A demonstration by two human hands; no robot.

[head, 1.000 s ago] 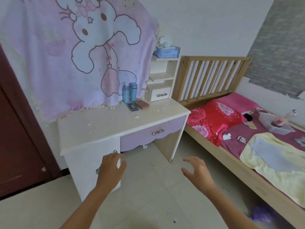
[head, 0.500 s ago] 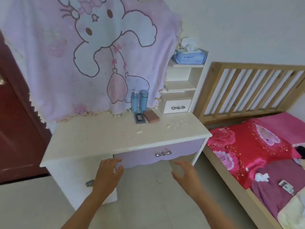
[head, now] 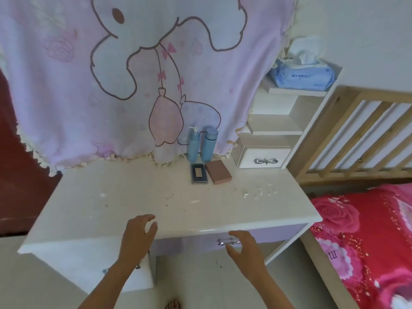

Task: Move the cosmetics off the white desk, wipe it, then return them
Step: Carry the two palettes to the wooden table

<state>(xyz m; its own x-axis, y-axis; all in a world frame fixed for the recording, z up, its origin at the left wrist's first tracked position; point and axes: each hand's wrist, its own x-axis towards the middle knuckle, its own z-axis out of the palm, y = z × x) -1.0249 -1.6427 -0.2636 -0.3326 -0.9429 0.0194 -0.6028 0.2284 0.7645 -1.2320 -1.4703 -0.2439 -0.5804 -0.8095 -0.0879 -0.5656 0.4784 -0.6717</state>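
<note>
Four cosmetics sat at the back of the desk (head: 133, 197): a pump bottle (head: 193, 144) and a capped bottle (head: 209, 144) upright by the hanging cloth (head: 89, 85), a dark compact (head: 199, 173) and a brown case (head: 218, 172) flat before them. A hasty reach could topple the bottles. The left hand (head: 139, 236) hovered over the front edge, the right hand (head: 244, 247) near the drawer handle (head: 229, 242), both spread and empty.

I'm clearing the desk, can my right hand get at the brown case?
Probably yes: the right hand hovers open at the front of the white desk, with only crumbs lying between it and the brown case.
</note>
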